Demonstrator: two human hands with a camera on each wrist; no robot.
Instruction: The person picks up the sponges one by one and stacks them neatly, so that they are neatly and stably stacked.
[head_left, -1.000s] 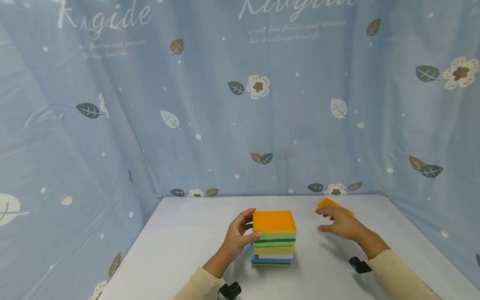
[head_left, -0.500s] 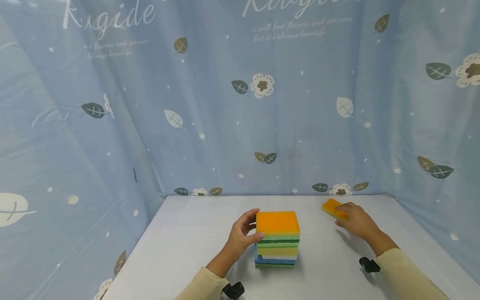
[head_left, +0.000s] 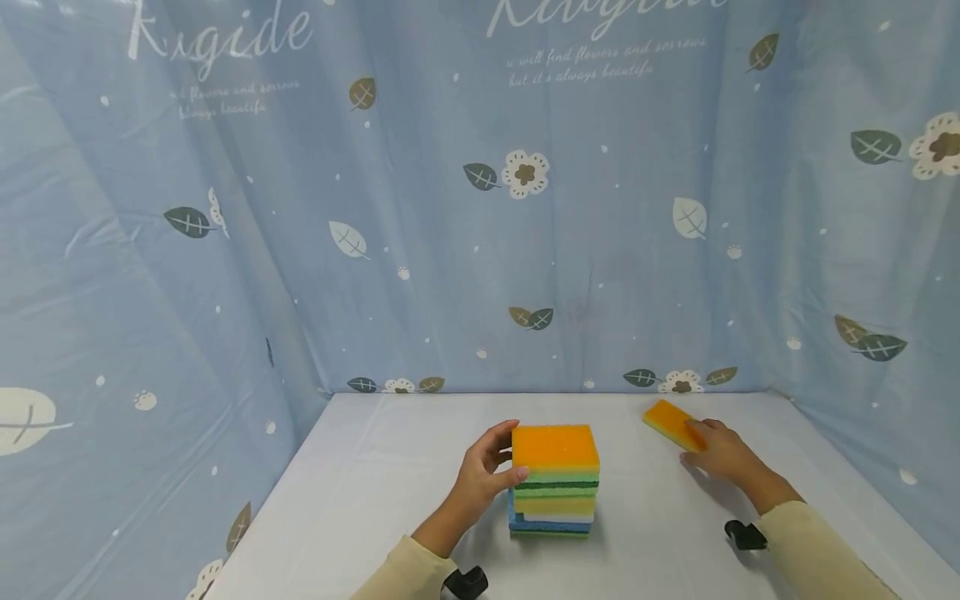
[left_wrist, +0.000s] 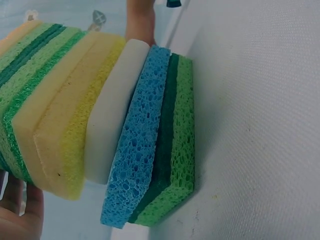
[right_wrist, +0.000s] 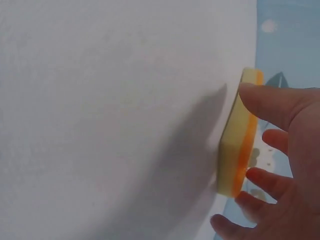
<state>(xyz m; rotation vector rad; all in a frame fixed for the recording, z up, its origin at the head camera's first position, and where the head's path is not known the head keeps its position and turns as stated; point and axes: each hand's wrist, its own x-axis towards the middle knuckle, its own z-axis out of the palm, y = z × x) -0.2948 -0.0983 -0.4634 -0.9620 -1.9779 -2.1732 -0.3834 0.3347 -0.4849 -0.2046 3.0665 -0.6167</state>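
Observation:
A stack of several coloured sponges stands on the white table, an orange sponge on top. At its left side my left hand holds the upper layers, thumb on the front. The left wrist view shows green, yellow and blue sponges with a white block between them. To the right, a loose orange and yellow sponge lies flat. My right hand is over its right end. In the right wrist view the thumb overlaps the sponge's side, while the other fingers are spread and loosely bent near its orange face.
The white tabletop meets a blue patterned curtain at the back. More curtain hangs at both sides. A dark wrist device shows below my left hand, another below my right.
My right hand moved right onto the loose sponge, then drew back slightly toward me, leaving more orange showing. The loose sponge has turned a little. My left hand keeps its place on the stack.

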